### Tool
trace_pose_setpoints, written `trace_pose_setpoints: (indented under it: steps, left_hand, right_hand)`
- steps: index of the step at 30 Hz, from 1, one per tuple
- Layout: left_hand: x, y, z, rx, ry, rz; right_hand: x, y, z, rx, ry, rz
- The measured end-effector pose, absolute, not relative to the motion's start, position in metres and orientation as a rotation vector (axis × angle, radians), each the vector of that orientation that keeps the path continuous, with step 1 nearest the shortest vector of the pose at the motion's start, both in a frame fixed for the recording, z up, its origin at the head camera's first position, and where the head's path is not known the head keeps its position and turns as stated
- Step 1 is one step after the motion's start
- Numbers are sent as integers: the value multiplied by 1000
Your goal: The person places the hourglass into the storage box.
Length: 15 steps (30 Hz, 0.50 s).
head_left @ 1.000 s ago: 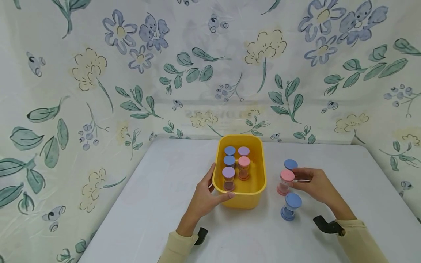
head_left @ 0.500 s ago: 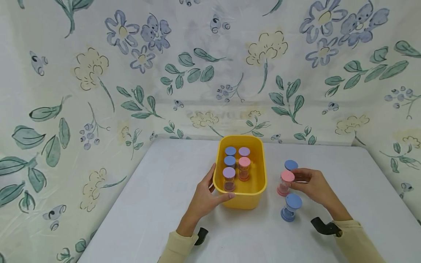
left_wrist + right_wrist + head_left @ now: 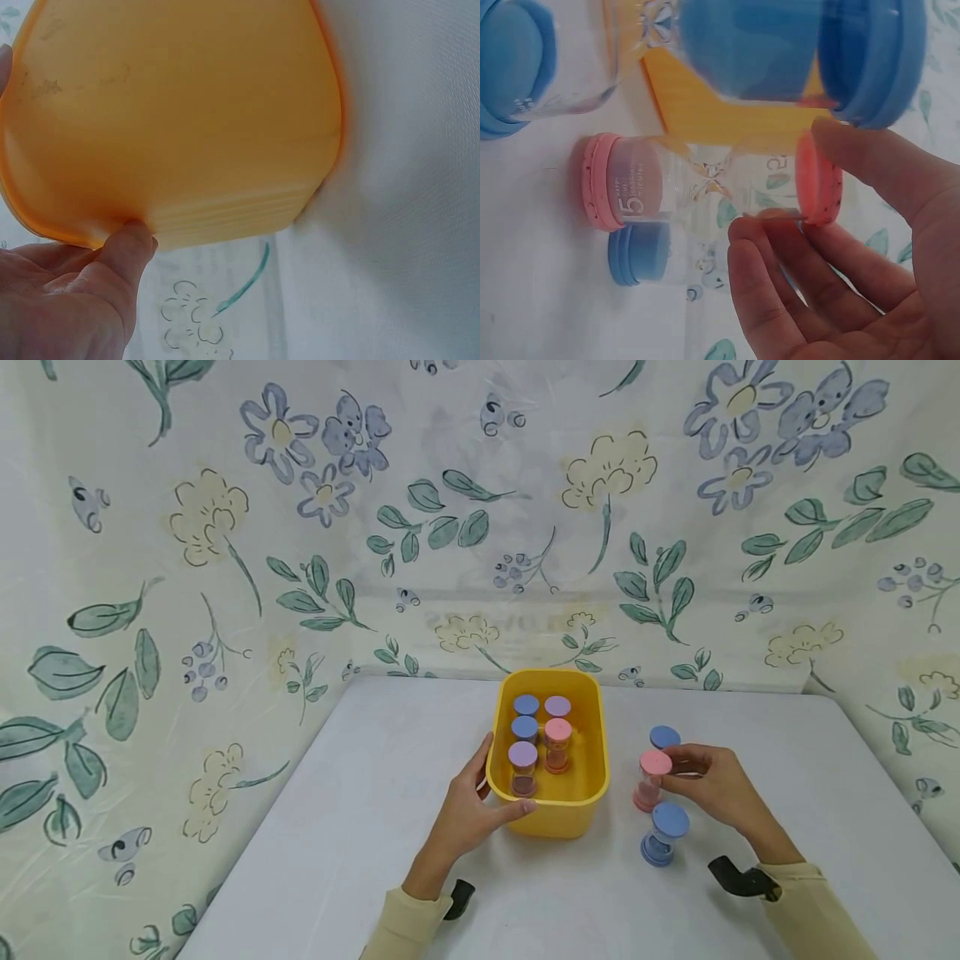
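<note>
My left hand [image 3: 465, 814] holds a yellow plastic bin [image 3: 551, 818] at its near left corner, thumb along the front rim and fingers against the left side. Over on the right, my right hand [image 3: 716, 781] pinches the pink top cap of a sand timer [image 3: 709, 180] between thumb and fingers. This pink timer stands upright, and its glass carries the number 5. A blue sand timer [image 3: 663, 835] is in front of it, large at the top of the right wrist view. Another blue sand timer [image 3: 664, 737] stands behind, partly hidden by the pink one and my fingers.
Inside the bin are several sand timers: blue ones [image 3: 524, 727] and a purple one [image 3: 522, 755] along the left, a pink one [image 3: 557, 731] and another purple one [image 3: 557, 705] to their right. The white table [image 3: 360, 793] meets a floral cloth backdrop [image 3: 480, 527].
The base of the pink sand timer has shifted slightly toward the near side within my right hand's pinch. My left hand and the bin hold their place.
</note>
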<state>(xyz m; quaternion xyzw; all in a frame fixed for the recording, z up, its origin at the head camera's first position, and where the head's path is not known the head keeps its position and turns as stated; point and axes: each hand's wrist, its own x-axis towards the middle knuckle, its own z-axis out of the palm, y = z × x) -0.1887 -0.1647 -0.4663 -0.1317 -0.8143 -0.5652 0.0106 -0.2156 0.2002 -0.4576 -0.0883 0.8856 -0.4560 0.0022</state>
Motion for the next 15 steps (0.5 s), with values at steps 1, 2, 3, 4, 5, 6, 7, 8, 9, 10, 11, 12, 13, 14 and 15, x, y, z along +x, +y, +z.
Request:
trace_pose_setpoints:
  steps: [1, 2, 3, 4, 5, 6, 7, 8, 9, 10, 11, 12, 13, 14, 15]
  left_hand:
    - [-189, -164, -466, -411, -2541, -1764]
    - [-188, -164, -466, -411, -2541, -1763]
    - [-188, -164, -466, -411, -2541, -1764]
    - [-188, -164, -465, -413, -2539, -1766]
    - [-188, -164, -465, -414, -2538, -1766]
    - [-188, -164, -465, -415, -2538, -1767]
    - [-188, -164, -465, -417, -2537, -1768]
    - [-188, -164, -465, -419, -2536, -1769]
    - [-188, -164, -464, -420, -2535, -1771]
    - [-188, -164, -464, -422, -2535, -1772]
    - [-187, -164, -464, -422, -2538, -1770]
    - [-188, -164, -464, -422, -2538, -1769]
    - [-187, -164, -464, -424, -2538, -1769]
    - [-187, -164, -464, -423, -2540, -1768]
    - [-187, -164, -464, -423, -2542, -1767]
  right_hand:
    - [-215, 200, -456, -279, 2785, -1430]
    - [-214, 201, -454, -283, 2793, -1428]
    - [-214, 201, -452, -284, 2802, -1427]
    - [-213, 201, -450, -285, 2806, -1430]
    - [-213, 202, -448, -286, 2807, -1434]
    - [-213, 202, -445, -283, 2808, -1435]
    - [-213, 202, -443, -279, 2811, -1434]
    - [-213, 201, -441, -274, 2811, -1434]
    - [-213, 201, -438, -268, 2811, -1434]
    - [-213, 201, -436, -262, 2810, -1433]
    - [-213, 201, -434, -255, 2809, -1434]
    - [-214, 200, -431, -249, 2812, -1433]
    - [-214, 200, -429, -246, 2815, -1435]
    - [-214, 200, -426, -248, 2817, -1440]
    - [-214, 199, -423, -252, 2821, -1446]
